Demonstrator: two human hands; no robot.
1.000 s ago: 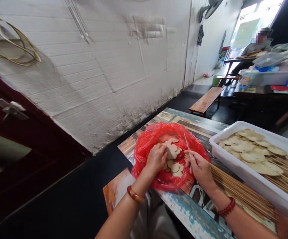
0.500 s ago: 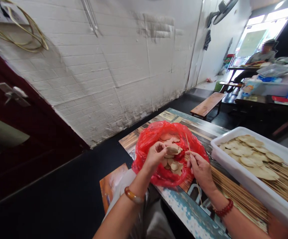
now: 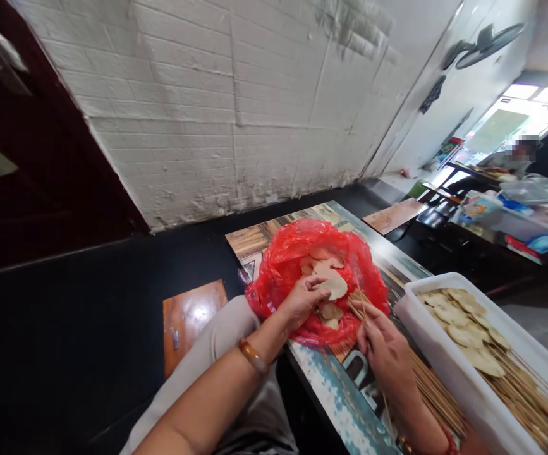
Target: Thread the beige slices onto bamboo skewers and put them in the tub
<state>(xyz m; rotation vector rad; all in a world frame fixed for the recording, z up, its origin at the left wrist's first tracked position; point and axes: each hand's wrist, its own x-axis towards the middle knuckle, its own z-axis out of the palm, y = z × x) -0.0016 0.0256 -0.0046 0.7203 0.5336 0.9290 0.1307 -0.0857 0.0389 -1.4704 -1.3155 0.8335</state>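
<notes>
My left hand (image 3: pixel 304 303) pinches a pale, flat food slice (image 3: pixel 336 287) by its near edge, with its broad face turned up. It is over an open red plastic bag (image 3: pixel 274 275), where more such slices (image 3: pixel 330 311) lie. At the bag's right edge, my right hand (image 3: pixel 385 341) is closed around a thin bamboo skewer (image 3: pixel 387 411) that points up and away, its tip close to the slice but apart from it. A bundle of bamboo skewers (image 3: pixel 437 395) lies on the table under and beside my right forearm.
Right of the bundle stands a white plastic tub (image 3: pixel 454 360) with skewered slices (image 3: pixel 463 322). The patterned table (image 3: pixel 330 385) carries all this. A wooden stool (image 3: pixel 193 316) is at the left, a bench (image 3: pixel 394 216) beyond the table. A person (image 3: pixel 515 158) sits far back at right.
The view has tilted and shifted. My left hand has turned the slice from nearly edge-on to face-up. My right hand has come lower, with the skewer still in it.
</notes>
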